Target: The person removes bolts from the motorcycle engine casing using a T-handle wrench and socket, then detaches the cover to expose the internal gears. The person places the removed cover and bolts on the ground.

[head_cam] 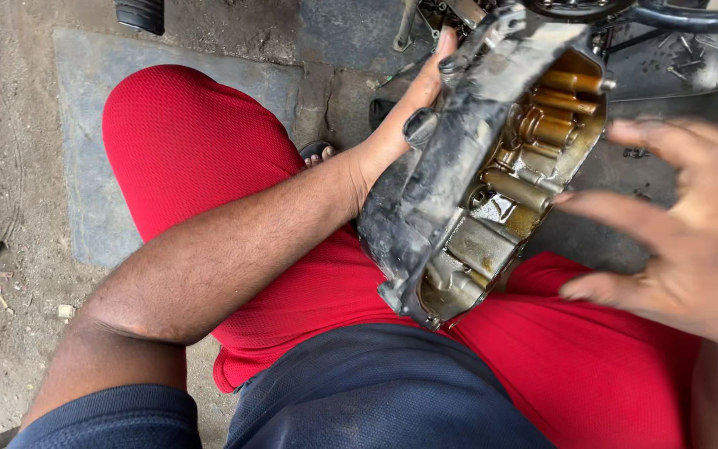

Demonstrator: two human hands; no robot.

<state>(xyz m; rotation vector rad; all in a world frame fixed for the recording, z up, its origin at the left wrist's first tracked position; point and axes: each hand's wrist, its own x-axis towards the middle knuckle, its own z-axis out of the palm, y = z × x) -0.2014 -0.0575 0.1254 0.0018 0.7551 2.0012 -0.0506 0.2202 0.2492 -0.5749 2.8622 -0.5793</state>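
Above the red shorts (209,158), the left hand (396,133) grips a greasy engine casing (467,175); beside it, the right hand (683,224) hovers spread, blurred.

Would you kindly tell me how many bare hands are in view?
2: the left hand grips the back of the grimy grey metal engine casing; the right hand, fingers spread, hovers blurred beside its oily open side.

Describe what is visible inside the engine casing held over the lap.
Inside the engine casing, held by the left hand, show oil-browned bosses and cast ribs with an oily sheen. The right hand hovers open beside it. The deeper pockets are shadowed; the casing's grimy outer wall hides the near side.
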